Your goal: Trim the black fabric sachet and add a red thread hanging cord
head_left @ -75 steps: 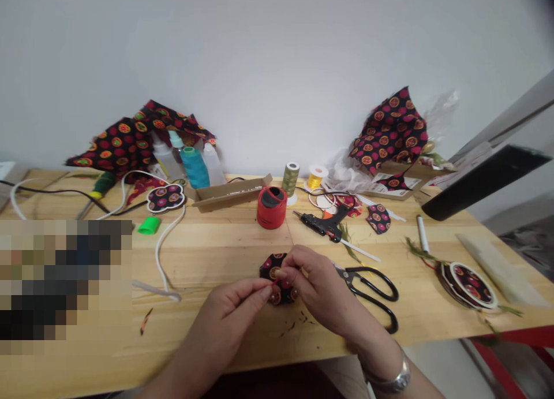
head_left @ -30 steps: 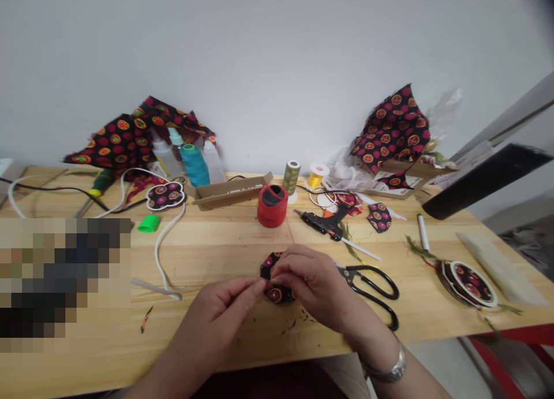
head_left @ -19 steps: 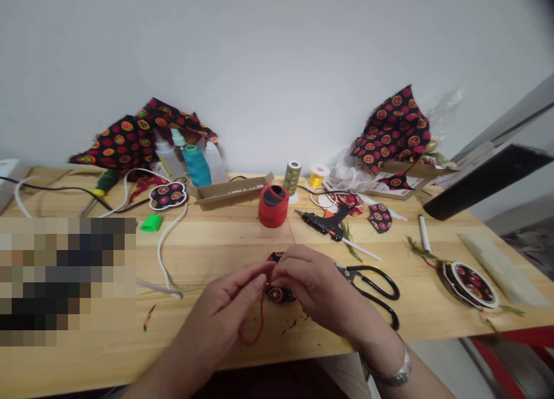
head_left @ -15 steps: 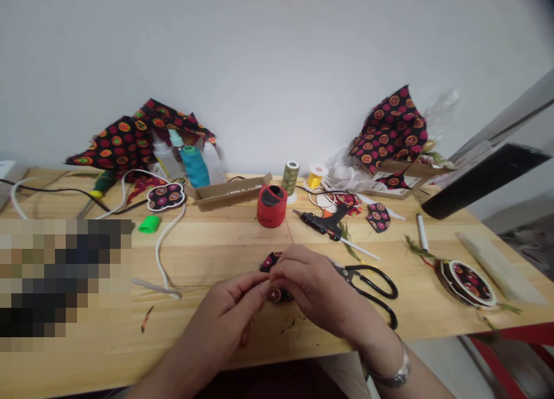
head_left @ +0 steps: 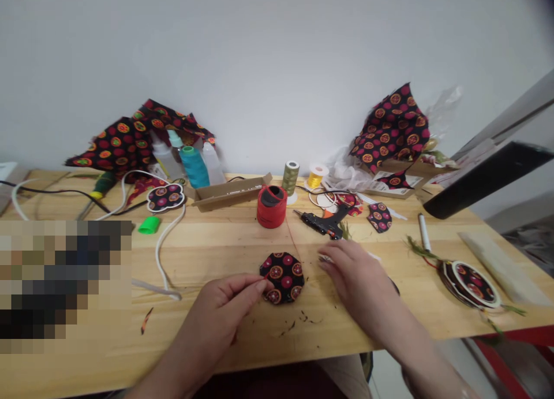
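A round black fabric disc (head_left: 283, 276) with red and orange circles lies flat on the wooden table (head_left: 208, 254). My left hand (head_left: 225, 306) rests at its left edge, thumb and forefinger pinched shut on a short bit of red thread that meets the disc. My right hand (head_left: 357, 275) is off the disc and to its right, fingers stretched out low over the black scissors (head_left: 393, 286), which it almost wholly hides. It holds nothing that I can see.
Behind the disc stand a red spool (head_left: 272, 205), a black glue gun (head_left: 322, 224), a green thread cone (head_left: 291, 178) and a yellow spool (head_left: 317, 176). A white cord (head_left: 167, 254) loops at left. A ringed fabric piece (head_left: 471, 283) lies at right. Printed cloth heaps (head_left: 130, 139) line the wall.
My right hand has let go of the disc and moved right over the scissors. The disc now lies uncovered on the table. My left hand stays pinched at its edge.
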Motion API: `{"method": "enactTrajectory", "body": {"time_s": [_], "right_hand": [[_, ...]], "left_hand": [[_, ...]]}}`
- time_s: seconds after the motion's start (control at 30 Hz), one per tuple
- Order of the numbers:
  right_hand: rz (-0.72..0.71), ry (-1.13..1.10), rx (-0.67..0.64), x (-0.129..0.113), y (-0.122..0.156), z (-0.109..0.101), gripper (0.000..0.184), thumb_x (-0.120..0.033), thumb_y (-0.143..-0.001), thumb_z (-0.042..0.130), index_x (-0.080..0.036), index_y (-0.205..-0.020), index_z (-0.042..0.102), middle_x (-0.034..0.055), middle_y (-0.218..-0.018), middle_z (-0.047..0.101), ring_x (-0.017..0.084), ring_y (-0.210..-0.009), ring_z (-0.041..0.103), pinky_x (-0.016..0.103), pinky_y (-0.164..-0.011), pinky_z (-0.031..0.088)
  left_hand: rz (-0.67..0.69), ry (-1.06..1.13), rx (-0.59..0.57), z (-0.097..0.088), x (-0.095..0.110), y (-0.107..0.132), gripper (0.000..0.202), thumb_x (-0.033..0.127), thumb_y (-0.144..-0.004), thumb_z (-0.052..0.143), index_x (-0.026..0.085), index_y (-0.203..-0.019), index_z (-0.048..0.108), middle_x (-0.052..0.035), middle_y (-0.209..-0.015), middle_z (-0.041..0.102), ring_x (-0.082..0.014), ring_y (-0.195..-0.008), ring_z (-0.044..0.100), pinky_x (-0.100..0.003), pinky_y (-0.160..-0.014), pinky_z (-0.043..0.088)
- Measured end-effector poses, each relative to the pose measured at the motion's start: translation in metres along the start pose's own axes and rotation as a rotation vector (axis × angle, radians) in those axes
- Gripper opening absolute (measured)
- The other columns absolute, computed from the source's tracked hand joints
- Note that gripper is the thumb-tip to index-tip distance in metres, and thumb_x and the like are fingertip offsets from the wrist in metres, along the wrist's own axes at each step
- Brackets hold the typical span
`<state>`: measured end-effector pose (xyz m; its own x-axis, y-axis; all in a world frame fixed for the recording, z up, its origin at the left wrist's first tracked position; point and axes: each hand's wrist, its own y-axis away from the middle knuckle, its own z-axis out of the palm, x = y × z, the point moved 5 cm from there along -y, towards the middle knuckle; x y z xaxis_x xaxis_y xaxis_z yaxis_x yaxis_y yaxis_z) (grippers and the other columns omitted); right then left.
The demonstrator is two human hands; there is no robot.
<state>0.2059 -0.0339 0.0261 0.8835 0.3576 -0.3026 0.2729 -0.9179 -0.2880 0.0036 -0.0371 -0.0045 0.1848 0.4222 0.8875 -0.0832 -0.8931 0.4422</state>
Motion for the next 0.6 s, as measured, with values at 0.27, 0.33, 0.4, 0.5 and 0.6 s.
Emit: {"method": "enactTrajectory", "body": {"time_s": [0.27, 0.33, 0.4, 0.5, 0.6], "right_hand": [[0.202, 0.221, -0.198, 0.054, 0.053, 0.002, 0.033, -0.011, -0.074, 0.052, -0.013, -0.106, 0.060, 0.0142, -0.105, 0.061, 0.027, -0.093, 0.061, 0.042, -0.082, 0.052], [0.240, 0.218, -0.189, 0.053, 0.056, 0.003, 0.039, -0.010, -0.072, 0.051, -0.011, -0.111, 0.058, 0.0146, -0.106, 0.061, 0.027, -0.093, 0.061, 0.043, -0.083, 0.052], [0.253, 0.217, -0.177, 0.052, 0.056, 0.003, 0.040, -0.011, -0.071, 0.051, -0.012, -0.111, 0.057, 0.0143, -0.101, 0.063, 0.028, -0.091, 0.061, 0.044, -0.081, 0.052], [0.250, 0.203, -0.152, 0.052, 0.056, 0.004, 0.039, -0.012, -0.070, 0.051, -0.014, -0.108, 0.058, 0.0138, -0.098, 0.064, 0.028, -0.090, 0.062, 0.044, -0.079, 0.052], [0.245, 0.202, -0.120, 0.055, 0.059, 0.003, 0.038, -0.013, -0.070, 0.050, -0.014, -0.107, 0.057, 0.0140, -0.099, 0.063, 0.028, -0.091, 0.061, 0.043, -0.080, 0.052]], "left_hand": [[-0.045, 0.079, -0.013, 0.001, -0.005, -0.004, 0.026, 0.043, -0.066, 0.068, 0.021, -0.077, 0.077, 0.0082, -0.034, 0.041, -0.0083, -0.034, 0.031, -0.019, -0.034, 0.023], [-0.049, 0.081, -0.005, 0.002, -0.006, -0.004, 0.028, 0.043, -0.067, 0.068, 0.020, -0.079, 0.076, 0.0086, -0.036, 0.040, -0.0078, -0.035, 0.030, -0.018, -0.035, 0.022], [-0.048, 0.087, 0.003, 0.002, -0.007, -0.004, 0.030, 0.045, -0.067, 0.067, 0.019, -0.081, 0.076, 0.0089, -0.038, 0.039, -0.0071, -0.036, 0.028, -0.018, -0.035, 0.021], [-0.044, 0.108, 0.007, 0.001, -0.011, -0.005, 0.033, 0.047, -0.067, 0.067, 0.018, -0.081, 0.075, 0.0093, -0.040, 0.036, -0.0066, -0.037, 0.026, -0.017, -0.035, 0.020], [-0.049, 0.124, 0.015, 0.000, -0.014, -0.006, 0.033, 0.047, -0.067, 0.067, 0.018, -0.082, 0.074, 0.0097, -0.042, 0.034, -0.0060, -0.037, 0.025, -0.017, -0.035, 0.018]]}}
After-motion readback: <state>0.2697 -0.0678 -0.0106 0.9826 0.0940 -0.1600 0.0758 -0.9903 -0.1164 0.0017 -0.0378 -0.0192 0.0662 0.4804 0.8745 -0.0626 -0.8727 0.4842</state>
